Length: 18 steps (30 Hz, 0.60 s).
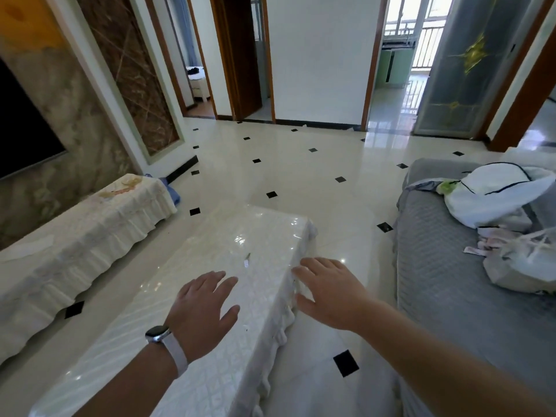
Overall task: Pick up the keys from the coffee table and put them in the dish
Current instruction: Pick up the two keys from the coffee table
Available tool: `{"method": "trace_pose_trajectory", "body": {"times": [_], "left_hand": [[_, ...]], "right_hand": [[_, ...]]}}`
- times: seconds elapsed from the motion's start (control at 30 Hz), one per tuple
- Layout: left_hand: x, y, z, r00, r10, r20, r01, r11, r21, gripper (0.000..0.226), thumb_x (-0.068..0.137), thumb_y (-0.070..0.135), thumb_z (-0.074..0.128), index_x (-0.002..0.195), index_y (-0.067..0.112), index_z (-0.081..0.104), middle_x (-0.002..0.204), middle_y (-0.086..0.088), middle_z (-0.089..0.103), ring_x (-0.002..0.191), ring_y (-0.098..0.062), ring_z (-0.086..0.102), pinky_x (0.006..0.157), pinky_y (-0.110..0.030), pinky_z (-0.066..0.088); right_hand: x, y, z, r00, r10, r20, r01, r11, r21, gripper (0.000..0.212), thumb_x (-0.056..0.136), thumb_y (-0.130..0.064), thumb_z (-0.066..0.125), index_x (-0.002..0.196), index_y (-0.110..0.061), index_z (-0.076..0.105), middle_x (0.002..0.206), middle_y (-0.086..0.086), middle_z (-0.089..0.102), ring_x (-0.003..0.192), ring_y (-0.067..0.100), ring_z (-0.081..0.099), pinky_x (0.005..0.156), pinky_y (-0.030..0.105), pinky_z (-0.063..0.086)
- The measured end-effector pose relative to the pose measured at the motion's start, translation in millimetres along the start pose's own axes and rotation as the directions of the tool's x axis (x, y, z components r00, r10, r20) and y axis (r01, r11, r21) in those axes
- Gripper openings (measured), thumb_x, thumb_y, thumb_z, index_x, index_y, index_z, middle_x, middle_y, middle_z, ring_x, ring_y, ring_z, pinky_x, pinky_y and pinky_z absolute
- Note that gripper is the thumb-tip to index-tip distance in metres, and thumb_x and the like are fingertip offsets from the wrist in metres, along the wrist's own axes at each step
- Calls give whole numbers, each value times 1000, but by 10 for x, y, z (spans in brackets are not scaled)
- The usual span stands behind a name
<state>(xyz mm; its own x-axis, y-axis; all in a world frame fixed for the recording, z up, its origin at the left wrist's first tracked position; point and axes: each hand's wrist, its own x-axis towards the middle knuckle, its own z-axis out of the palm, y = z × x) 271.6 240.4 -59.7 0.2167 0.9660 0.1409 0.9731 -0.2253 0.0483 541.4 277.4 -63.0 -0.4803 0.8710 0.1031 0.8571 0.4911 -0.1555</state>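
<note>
A coffee table (210, 242) under a white cloth and clear plastic runs away from me in the middle of the view. On its top lies a small key (246, 260) with a pale head, alone. My left hand (204, 308), a watch on its wrist, hovers over the table just short of the key, fingers spread and empty. My right hand (328, 290) is spread over the table's right edge, to the right of the key, holding nothing. No dish shows anywhere in view.
A low cabinet (75, 245) draped in cream cloth stands along the left wall below a dark TV (21, 127). A grey sofa (451, 266) with white bags (496, 194) is on the right. Glossy tiled floor (301, 170) stretches to doorways at the back.
</note>
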Motion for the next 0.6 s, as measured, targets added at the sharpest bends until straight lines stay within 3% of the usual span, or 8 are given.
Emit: {"method": "trace_pose_trajectory", "body": {"times": [0.2, 0.6], "left_hand": [[422, -247, 273, 990, -135, 42, 137, 990, -32, 55, 78, 51, 44, 122, 23, 60, 122, -4, 66, 112, -27, 60, 88, -45, 49], [1871, -1139, 929, 977, -185, 107, 199, 969, -143, 51, 75, 49, 46, 114, 22, 64, 115, -6, 69, 105, -27, 64, 83, -45, 52]], "right_hand": [[636, 136, 258, 995, -75, 67, 75, 997, 14, 55, 88, -50, 41, 134, -21, 46, 138, 4, 51, 125, 26, 48, 106, 40, 37], [2464, 412, 637, 960, -137, 243, 148, 989, -27, 58, 87, -54, 40, 136, -24, 45, 142, 2, 48, 131, 24, 43, 109, 39, 33]]}}
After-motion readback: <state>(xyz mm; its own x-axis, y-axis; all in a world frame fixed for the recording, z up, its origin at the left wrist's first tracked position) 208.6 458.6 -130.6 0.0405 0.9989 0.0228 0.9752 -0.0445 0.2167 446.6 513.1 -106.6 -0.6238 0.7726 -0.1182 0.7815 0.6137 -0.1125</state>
